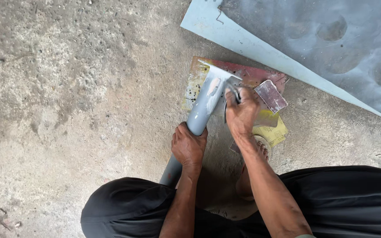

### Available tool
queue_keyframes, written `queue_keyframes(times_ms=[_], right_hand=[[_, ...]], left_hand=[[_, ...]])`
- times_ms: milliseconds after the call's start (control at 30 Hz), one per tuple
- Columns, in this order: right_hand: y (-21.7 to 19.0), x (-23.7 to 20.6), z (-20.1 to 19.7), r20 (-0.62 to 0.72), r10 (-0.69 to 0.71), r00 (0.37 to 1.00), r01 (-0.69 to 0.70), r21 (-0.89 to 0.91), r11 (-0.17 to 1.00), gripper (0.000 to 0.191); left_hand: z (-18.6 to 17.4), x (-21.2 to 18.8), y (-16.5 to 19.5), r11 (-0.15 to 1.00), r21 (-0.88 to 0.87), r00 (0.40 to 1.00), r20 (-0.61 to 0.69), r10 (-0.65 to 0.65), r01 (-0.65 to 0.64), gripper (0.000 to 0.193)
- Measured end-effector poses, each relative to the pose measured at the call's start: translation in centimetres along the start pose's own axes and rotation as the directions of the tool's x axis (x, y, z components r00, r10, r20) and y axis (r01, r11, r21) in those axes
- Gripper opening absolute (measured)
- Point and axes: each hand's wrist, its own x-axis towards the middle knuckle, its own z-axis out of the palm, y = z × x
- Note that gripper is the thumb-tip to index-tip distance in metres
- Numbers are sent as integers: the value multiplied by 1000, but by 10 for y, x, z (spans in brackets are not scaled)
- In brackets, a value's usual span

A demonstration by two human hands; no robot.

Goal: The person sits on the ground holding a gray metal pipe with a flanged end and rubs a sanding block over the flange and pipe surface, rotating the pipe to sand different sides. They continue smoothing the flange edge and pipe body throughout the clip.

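- Left hand (188, 147) wraps the grey-painted metal tube (201, 112) at mid-length, fingers closed right round it — a steadying grip, judged to stop the tube rolling or sliding while its far end is worked.
- Right hand (242, 115) is closed on a small folded piece, probably sandpaper (233, 91) — the view is poor here and only a dark edge shows past the fingertips. It is pressed to the tube's upper right side, just beyond the left hand's knuckles.
- The tube's long axis runs diagonally: near end low, under the left wrist and against the black-clothed knee (124, 200); far end up and to the right, ahead of both sets of fingers. That far end carries a flat, flared plate and rests on a stained board (199, 72), which seems to prop the end off the concrete floor (67, 88) so the hand can get at it.
- A paler, scuffed patch (214, 87) shows on the tube just left of the right fingertips; likely the spot being rubbed.
- Right of the right fingers: a loose reddish-brown abrasive sheet (270, 94), curled at its edges, close enough to reach. Below it, by the wrist, a yellow sheet (272, 132) lies flat.
- A bare foot (252, 169) sits under the right forearm, touching the yellow sheet's edge.
- Well beyond the fingertips, a large pale blue-grey metal panel (314, 39) lies on the floor, apart from the tube.
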Motion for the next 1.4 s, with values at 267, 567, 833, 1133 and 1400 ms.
queue_keyframes(times_ms=[267, 567, 833, 1133, 1400], right_hand=[[-33, 19, -8, 46, -449, 892, 415, -471, 778, 27], [-12, -1, 1, 37, -256, 966, 253, -343, 904, 9], [-1, -15, 25, -12, 284, 959, -264, 334, 905, 15], [-7, -18, 34, -122, 170, 978, -148, 175, 974, 16], [-9, -20, 32, -123, 42, 991, -29, 106, 994, 8]], left_hand=[[0, 0, 0, 1000, -30, 999, -47, 9, -10, 51], [0, 1, -2, 999, -38, 1000, -16, 16, -16, 53], [0, -3, -1, 999, -38, 999, -32, 14, -15, 54], [-6, -1, 1, 998, -59, 1000, -13, 14, -15, 52], [-8, -1, 2, 995, -86, 994, -100, 43, -51, 52]])
